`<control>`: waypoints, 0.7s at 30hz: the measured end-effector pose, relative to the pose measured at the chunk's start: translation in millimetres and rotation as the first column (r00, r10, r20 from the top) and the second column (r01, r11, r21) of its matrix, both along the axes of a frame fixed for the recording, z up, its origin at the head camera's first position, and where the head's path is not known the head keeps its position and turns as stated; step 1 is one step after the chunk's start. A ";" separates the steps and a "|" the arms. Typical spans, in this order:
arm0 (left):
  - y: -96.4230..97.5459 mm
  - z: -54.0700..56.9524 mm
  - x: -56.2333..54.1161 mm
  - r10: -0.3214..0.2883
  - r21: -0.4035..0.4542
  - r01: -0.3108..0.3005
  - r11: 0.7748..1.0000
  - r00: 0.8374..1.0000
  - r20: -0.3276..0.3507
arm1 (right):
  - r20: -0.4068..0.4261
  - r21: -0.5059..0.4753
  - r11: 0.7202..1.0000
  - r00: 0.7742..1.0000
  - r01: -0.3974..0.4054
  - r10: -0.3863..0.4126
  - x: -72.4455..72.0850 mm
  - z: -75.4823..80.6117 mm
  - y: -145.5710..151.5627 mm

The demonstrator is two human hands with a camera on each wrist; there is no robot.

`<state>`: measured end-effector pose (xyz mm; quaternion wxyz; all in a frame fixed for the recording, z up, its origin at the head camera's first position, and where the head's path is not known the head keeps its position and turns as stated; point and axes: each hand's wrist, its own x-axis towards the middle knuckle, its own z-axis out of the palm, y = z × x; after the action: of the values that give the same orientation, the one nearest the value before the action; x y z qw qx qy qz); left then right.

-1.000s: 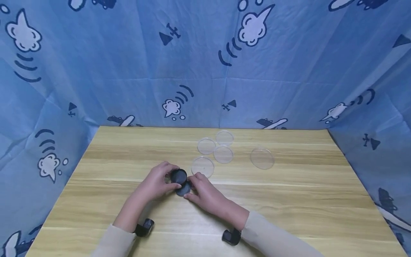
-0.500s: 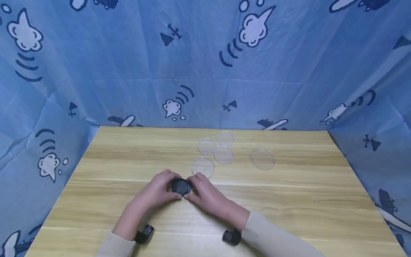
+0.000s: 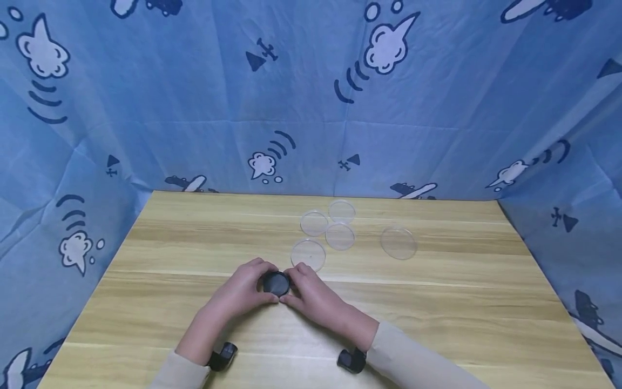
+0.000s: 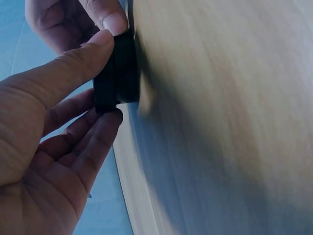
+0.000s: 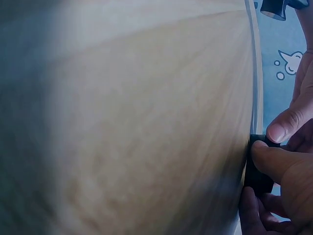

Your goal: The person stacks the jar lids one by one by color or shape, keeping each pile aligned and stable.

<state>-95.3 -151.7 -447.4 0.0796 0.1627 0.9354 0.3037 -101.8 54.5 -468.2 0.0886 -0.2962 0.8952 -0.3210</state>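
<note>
Two round black pieces, like shallow caps with raised rims, are stacked; the upper cap point(image 3: 276, 283) hides the lower one in the head view. My left hand point(image 3: 247, 289) grips the stack from the left, thumb at the near side and fingers at the far side. From the right, my right hand point(image 3: 316, 298) pinches it the same way, thumb tips close together. In the left wrist view the black stack point(image 4: 115, 76) shows edge-on with a seam between its layers, close over the tabletop. The right wrist view shows the stack point(image 5: 259, 174) between both hands' fingers.
Several clear round discs with thin rims lie behind the hands; the nearest disc point(image 3: 308, 255) is right by the right fingertips. Another clear disc point(image 3: 398, 242) lies apart to the right. A blue patterned cloth point(image 3: 311, 97) stands behind the wooden table point(image 3: 461, 308).
My left hand has moved slightly right and toward me, bringing the upper black cap from an offset position down onto the lower one. The right hand has stayed nearly still.
</note>
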 end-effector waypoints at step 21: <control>3.5 -2.5 1.4 0.007 0.003 -0.007 1.000 0.999 -0.044 | -0.001 -0.026 1.000 1.000 0.006 -0.006 0.7 -2.3 -0.1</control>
<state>-93.9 -148.2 -449.9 0.0578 0.1661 0.9370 0.3017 -101.1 54.3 -470.5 0.0833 -0.2949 0.8919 -0.3325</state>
